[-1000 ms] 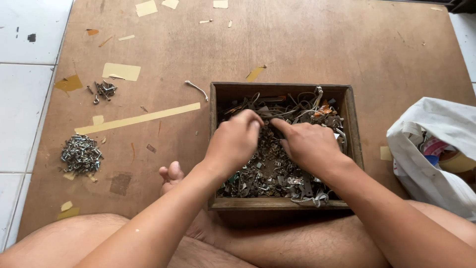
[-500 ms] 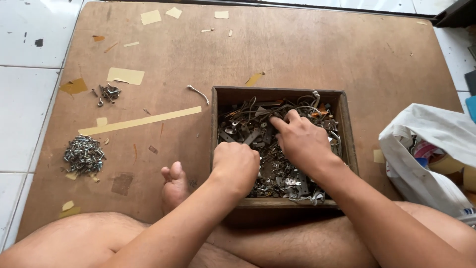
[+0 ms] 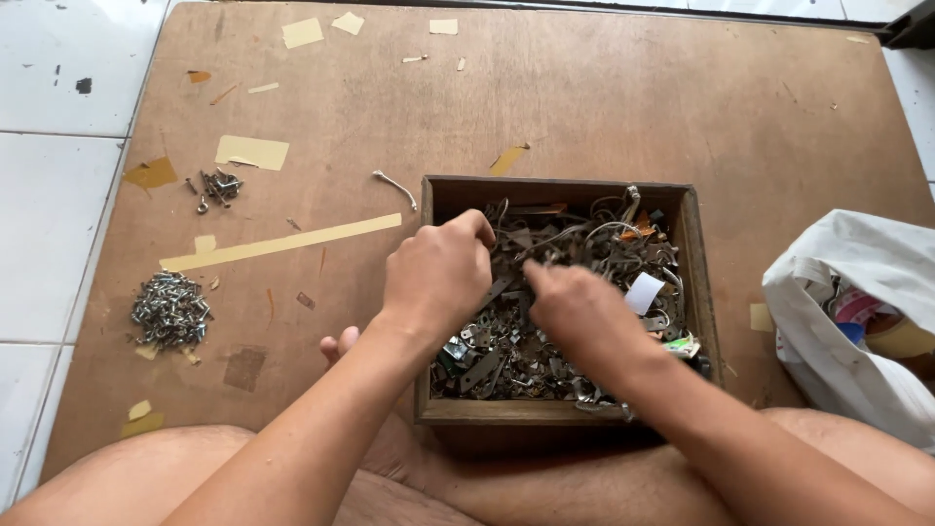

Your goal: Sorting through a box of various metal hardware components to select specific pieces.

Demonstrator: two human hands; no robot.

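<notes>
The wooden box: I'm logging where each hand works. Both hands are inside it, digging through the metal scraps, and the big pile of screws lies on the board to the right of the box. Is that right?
Not quite. The head view shows the pile of screws on the board to the left of the wooden box, not the right. The left hand and right hand are both in the box among the metal scraps.

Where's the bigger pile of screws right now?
The bigger screw pile lies on the brown board, far left of the wooden box, below the smaller pile.
</notes>
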